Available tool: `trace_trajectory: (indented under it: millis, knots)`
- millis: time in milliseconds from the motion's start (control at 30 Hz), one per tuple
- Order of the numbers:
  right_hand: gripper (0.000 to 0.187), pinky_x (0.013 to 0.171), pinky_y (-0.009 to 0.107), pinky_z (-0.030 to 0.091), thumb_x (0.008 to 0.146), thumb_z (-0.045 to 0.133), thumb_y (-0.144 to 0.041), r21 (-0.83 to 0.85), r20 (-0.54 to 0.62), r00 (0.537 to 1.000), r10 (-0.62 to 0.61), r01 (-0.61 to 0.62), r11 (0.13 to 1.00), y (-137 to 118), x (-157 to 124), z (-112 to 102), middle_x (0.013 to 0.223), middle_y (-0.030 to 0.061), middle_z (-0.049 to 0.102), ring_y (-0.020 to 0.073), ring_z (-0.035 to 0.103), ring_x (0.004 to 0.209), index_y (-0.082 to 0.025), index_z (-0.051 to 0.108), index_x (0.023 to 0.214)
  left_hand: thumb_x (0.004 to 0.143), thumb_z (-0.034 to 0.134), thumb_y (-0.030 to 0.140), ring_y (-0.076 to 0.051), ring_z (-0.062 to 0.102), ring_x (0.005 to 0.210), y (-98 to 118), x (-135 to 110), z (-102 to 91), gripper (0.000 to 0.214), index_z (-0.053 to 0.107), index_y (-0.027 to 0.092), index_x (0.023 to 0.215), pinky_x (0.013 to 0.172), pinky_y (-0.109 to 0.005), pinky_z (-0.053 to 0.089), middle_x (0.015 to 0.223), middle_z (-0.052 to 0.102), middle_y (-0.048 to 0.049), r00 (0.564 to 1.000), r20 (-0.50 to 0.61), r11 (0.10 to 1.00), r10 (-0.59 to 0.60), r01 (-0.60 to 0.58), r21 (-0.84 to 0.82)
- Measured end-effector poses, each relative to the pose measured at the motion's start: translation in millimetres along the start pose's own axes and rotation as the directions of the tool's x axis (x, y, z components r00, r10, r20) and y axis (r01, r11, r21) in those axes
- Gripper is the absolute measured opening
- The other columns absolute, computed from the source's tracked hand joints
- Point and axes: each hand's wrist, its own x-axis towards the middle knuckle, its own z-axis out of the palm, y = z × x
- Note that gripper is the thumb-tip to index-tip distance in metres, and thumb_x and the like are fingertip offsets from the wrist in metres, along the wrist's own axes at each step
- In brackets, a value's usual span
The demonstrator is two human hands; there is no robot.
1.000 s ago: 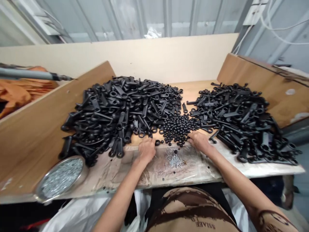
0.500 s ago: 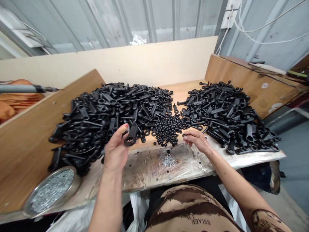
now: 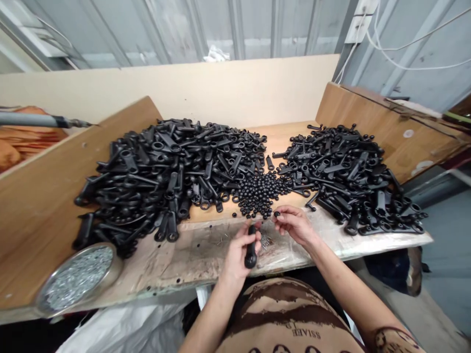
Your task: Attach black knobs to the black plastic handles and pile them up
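My left hand (image 3: 237, 250) is closed around a black plastic crank handle (image 3: 250, 250), its rounded ring end pointing towards me. Close by on the right, my right hand (image 3: 294, 224) pinches a small black ball (image 3: 276, 214) between thumb and fingertips. Just beyond both hands lies a heap of similar black balls (image 3: 261, 191). Small silver pins (image 3: 265, 241) are scattered on the plastic-covered table edge, partly hidden behind my left hand.
A large pile of black crank handles (image 3: 176, 162) fills the left side, and another pile (image 3: 338, 171) the right. A metal bowl of silver pins (image 3: 79, 279) stands at the front left. Wooden boards (image 3: 121, 135) wall in the table, and a grey rod tool (image 3: 37, 119) juts in from the left.
My left hand has brought the crank handle from the left pile to the front middle and turned it. My right hand has moved slightly left, towards it.
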Motion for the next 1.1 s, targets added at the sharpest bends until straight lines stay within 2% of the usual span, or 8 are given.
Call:
trace_trajectory:
  millis: [233, 467, 667, 733, 833, 900, 1000, 1100]
  knots:
    - [0.014, 0.050, 0.022, 0.044, 0.054, 0.072, -0.017, -0.404, -0.008, 0.987, -0.163, 0.146, 0.903, -9, -23, -7, 0.069, 0.0004, 0.064, 0.0111, 0.053, 0.054, -0.017, 0.063, 0.066, 0.055, 0.062, 0.010, -0.012, 0.059, 0.064, -53, -46, -46.2, 0.055, 0.056, 0.021, 0.108, 0.042, -0.018, 0.041, 0.110, 0.058, -0.0101, 0.894, 0.356, 0.962, -0.271, 0.243, 0.122]
    - [0.007, 0.052, 0.022, 0.039, 0.057, 0.061, -0.020, -0.680, 0.073, 0.982, -0.176, 0.178, 0.711, -13, -30, -23, 0.064, -0.0005, 0.059, 0.0114, 0.049, 0.056, -0.017, 0.056, 0.060, 0.064, 0.067, 0.032, -0.017, 0.058, 0.076, -26, -74, -67.5, 0.056, 0.054, 0.024, 0.118, 0.063, -0.027, 0.042, 0.121, 0.052, -0.0120, 0.906, 0.284, 0.877, -0.314, 0.162, 0.452]
    - [0.007, 0.051, 0.022, 0.039, 0.066, 0.058, -0.022, -0.825, 0.232, 0.967, -0.106, 0.254, 0.505, -10, -34, -22, 0.059, -0.0010, 0.057, 0.0112, 0.048, 0.052, -0.017, 0.060, 0.070, 0.065, 0.067, 0.033, -0.005, 0.037, 0.052, 4, -79, -49.2, 0.035, 0.066, 0.020, 0.098, 0.046, -0.018, 0.026, 0.067, 0.053, 0.0034, 0.888, 0.184, 0.424, -0.421, 0.013, 0.906]
    - [0.010, 0.056, 0.024, 0.043, 0.072, 0.058, -0.026, -0.815, 0.313, 0.945, -0.090, 0.316, 0.486, -13, -35, -18, 0.066, 0.0014, 0.061, 0.0134, 0.054, 0.059, -0.017, 0.063, 0.075, 0.061, 0.071, 0.035, -0.005, 0.034, 0.049, 13, -74, -43.6, 0.037, 0.068, 0.019, 0.093, 0.043, -0.018, 0.024, 0.060, 0.048, 0.0050, 0.853, 0.169, 0.369, -0.494, 0.030, 0.929]
    - [0.016, 0.066, 0.026, 0.046, 0.077, 0.058, -0.032, -0.788, 0.373, 0.925, -0.073, 0.358, 0.501, -16, -39, -14, 0.079, 0.0045, 0.066, 0.0167, 0.059, 0.071, -0.019, 0.065, 0.083, 0.048, 0.078, 0.033, -0.006, 0.040, 0.049, 20, -65, -41.5, 0.054, 0.065, 0.018, 0.099, 0.044, -0.019, 0.029, 0.060, 0.052, 0.0043, 0.749, 0.236, 0.482, -0.619, 0.125, 0.867]
    - [0.019, 0.063, 0.026, 0.047, 0.080, 0.057, -0.035, -0.776, 0.340, 0.939, -0.052, 0.311, 0.549, -13, -42, -13, 0.075, 0.0039, 0.065, 0.0161, 0.059, 0.067, -0.020, 0.065, 0.086, 0.045, 0.080, 0.028, -0.009, 0.047, 0.053, 18, -61, -44.7, 0.058, 0.064, 0.018, 0.100, 0.048, -0.020, 0.035, 0.067, 0.058, 0.0015, 0.724, 0.304, 0.602, -0.619, 0.189, 0.776]
    - [0.020, 0.052, 0.024, 0.045, 0.081, 0.055, -0.037, -0.702, 0.241, 0.971, 0.006, 0.170, 0.691, -2, -48, -15, 0.063, 0.0013, 0.061, 0.0138, 0.055, 0.054, -0.020, 0.062, 0.088, 0.050, 0.077, 0.023, -0.012, 0.054, 0.055, 9, -54, -53.1, 0.054, 0.061, 0.017, 0.101, 0.050, -0.022, 0.041, 0.074, 0.063, -0.0031, 0.829, 0.317, 0.812, -0.460, 0.249, 0.528]
    - [0.022, 0.046, 0.024, 0.044, 0.077, 0.060, -0.039, -0.574, 0.135, 0.990, 0.029, 0.054, 0.817, 13, -49, -12, 0.056, -0.0007, 0.057, 0.0129, 0.052, 0.048, -0.019, 0.060, 0.087, 0.059, 0.070, 0.021, -0.012, 0.055, 0.052, -1, -46, -58.8, 0.043, 0.058, 0.018, 0.100, 0.047, -0.022, 0.041, 0.072, 0.061, -0.0030, 0.965, 0.169, 0.954, -0.203, 0.156, 0.255]
